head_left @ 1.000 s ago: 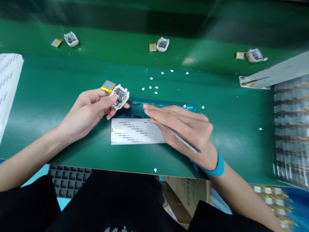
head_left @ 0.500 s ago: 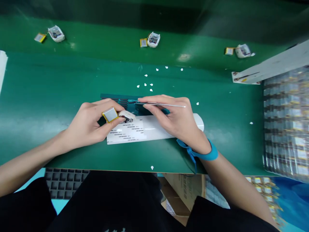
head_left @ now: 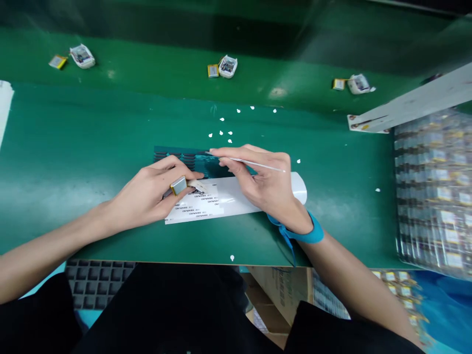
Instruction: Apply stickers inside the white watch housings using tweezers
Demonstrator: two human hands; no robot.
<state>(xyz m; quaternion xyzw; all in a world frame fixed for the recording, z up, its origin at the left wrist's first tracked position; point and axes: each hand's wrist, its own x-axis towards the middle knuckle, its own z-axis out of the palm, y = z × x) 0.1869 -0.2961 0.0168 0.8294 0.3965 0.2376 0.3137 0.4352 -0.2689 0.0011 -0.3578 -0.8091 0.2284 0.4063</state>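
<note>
My left hand pinches a small white device housing, partly hidden by the fingers. A silver battery with yellow edges sits between its fingers beside the housing. My right hand grips metal tweezers, their tips over a dark teal sheet with rows of small black strips. The left fingertips reach the lower edge of that sheet. Below both lies a white printed liner sheet, its right end curled, partly under my right hand. A blue strap circles the right wrist.
Three open white housings with batteries, one in the middle, lie on the raised green strip at the back. Small white tabs are scattered on the green table. Stacked clear trays stand right, near a white bracket.
My left hand has moved slightly right and turned, tilting the battery and housing. The tweezers remain over the teal sheet, tilted a little more. The whole view has shifted slightly.
</note>
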